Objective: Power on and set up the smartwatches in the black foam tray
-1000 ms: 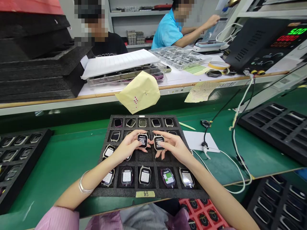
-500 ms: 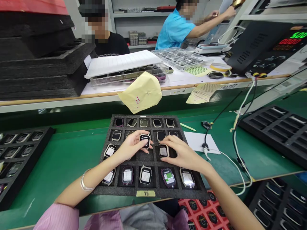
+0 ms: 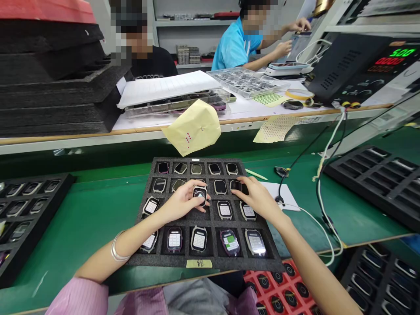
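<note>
My left hand (image 3: 180, 202) grips a smartwatch case (image 3: 200, 192) without a strap, its screen lit, above the middle of a black foam tray (image 3: 210, 260). The thumb lies across the lower part of that screen. At the tray's right side, my right hand (image 3: 259, 199) has its fingers and thumb around a dark-screened smartwatch (image 3: 235, 185) in the second row from the back. Nearer me, several watches such as this silver one (image 3: 199, 239) show white lists on their screens, and one watch (image 3: 230, 243) shows a green block. Watches in the back row (image 3: 214, 169) are dark.
More watch trays lie at left (image 3: 29, 210) and right (image 3: 377, 175). A red tray (image 3: 282, 284) sits below the table edge. Cables (image 3: 323, 192) hang from a power supply (image 3: 357, 65) on the shelf. Two people are behind the shelf.
My right hand has moved back and right, from a lit watch in the third row to a dark one in the second. The held watch's screen changed from text to a picture.
</note>
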A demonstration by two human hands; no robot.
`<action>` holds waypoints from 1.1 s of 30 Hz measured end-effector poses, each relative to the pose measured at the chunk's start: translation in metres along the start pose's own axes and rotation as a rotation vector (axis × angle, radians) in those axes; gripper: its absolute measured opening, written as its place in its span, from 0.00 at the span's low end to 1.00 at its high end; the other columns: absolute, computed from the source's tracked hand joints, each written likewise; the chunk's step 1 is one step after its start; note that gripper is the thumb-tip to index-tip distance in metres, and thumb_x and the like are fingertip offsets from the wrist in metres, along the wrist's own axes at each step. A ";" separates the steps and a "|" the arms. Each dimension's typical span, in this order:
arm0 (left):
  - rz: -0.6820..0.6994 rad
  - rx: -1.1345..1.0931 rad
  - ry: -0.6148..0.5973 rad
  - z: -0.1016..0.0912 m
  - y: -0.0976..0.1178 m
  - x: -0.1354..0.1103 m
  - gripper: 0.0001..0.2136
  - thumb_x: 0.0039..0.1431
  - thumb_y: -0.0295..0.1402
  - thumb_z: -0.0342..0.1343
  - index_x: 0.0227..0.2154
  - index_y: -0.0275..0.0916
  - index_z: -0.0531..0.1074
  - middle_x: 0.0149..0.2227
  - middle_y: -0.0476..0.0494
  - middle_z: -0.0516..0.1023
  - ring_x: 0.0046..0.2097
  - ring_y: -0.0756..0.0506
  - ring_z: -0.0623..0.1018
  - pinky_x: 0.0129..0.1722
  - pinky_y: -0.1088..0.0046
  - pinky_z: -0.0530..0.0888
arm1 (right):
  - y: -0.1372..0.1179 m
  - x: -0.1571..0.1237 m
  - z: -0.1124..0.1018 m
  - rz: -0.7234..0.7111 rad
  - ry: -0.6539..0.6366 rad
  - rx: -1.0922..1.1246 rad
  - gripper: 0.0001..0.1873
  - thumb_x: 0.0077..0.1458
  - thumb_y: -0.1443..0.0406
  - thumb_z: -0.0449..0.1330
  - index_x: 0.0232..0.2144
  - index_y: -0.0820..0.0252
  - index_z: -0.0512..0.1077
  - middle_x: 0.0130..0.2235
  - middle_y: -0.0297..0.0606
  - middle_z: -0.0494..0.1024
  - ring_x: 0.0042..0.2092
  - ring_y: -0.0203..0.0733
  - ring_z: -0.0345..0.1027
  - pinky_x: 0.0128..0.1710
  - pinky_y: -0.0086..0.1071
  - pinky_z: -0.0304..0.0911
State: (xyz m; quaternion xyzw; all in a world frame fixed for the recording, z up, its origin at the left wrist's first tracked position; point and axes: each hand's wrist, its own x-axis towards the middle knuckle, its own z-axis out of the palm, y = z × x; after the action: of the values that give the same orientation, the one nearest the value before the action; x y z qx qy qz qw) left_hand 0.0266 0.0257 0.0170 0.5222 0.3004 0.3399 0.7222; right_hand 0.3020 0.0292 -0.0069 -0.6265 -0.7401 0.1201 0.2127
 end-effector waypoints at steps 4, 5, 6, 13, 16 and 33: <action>0.010 0.083 -0.012 -0.001 -0.004 0.001 0.19 0.51 0.30 0.62 0.46 0.39 0.65 0.38 0.44 0.75 0.39 0.46 0.78 0.34 0.70 0.77 | -0.002 0.003 0.002 0.064 0.005 0.138 0.10 0.48 0.62 0.63 0.33 0.63 0.73 0.29 0.40 0.71 0.30 0.48 0.67 0.30 0.38 0.62; 0.006 0.091 -0.003 -0.001 -0.005 0.002 0.19 0.51 0.30 0.62 0.46 0.39 0.65 0.38 0.44 0.75 0.39 0.46 0.78 0.34 0.71 0.76 | -0.003 0.004 0.001 0.062 0.002 0.181 0.08 0.47 0.62 0.63 0.27 0.62 0.72 0.26 0.38 0.70 0.29 0.47 0.65 0.29 0.37 0.61; 0.004 0.093 0.011 -0.002 -0.006 0.002 0.19 0.51 0.30 0.62 0.46 0.38 0.65 0.38 0.44 0.75 0.38 0.46 0.78 0.33 0.71 0.76 | -0.005 0.005 -0.001 0.057 0.000 0.228 0.09 0.47 0.61 0.63 0.23 0.61 0.70 0.26 0.38 0.69 0.29 0.45 0.65 0.29 0.36 0.61; 0.024 0.065 0.077 -0.003 -0.005 0.005 0.19 0.50 0.30 0.62 0.44 0.37 0.65 0.36 0.45 0.74 0.35 0.47 0.78 0.30 0.73 0.75 | -0.036 0.001 -0.020 0.053 -0.085 0.677 0.24 0.56 0.50 0.58 0.41 0.67 0.74 0.33 0.45 0.78 0.21 0.35 0.63 0.18 0.29 0.59; 0.012 0.066 0.090 -0.002 -0.004 0.005 0.19 0.50 0.30 0.62 0.45 0.37 0.64 0.35 0.45 0.74 0.35 0.47 0.78 0.29 0.73 0.75 | -0.057 0.002 -0.026 0.100 -0.138 1.036 0.26 0.56 0.55 0.61 0.52 0.65 0.68 0.39 0.49 0.79 0.17 0.31 0.61 0.12 0.25 0.52; 0.053 0.167 0.141 -0.001 -0.004 0.003 0.18 0.50 0.30 0.61 0.45 0.37 0.64 0.31 0.50 0.70 0.30 0.50 0.74 0.24 0.78 0.69 | -0.070 -0.001 -0.004 0.089 -0.381 1.528 0.24 0.58 0.61 0.62 0.55 0.59 0.67 0.43 0.46 0.79 0.20 0.32 0.67 0.17 0.26 0.63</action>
State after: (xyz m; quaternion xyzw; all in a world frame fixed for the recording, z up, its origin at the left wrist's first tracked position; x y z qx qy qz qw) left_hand 0.0285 0.0278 0.0126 0.5632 0.3637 0.3684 0.6441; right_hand 0.2424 0.0144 0.0277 -0.3045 -0.4506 0.7091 0.4488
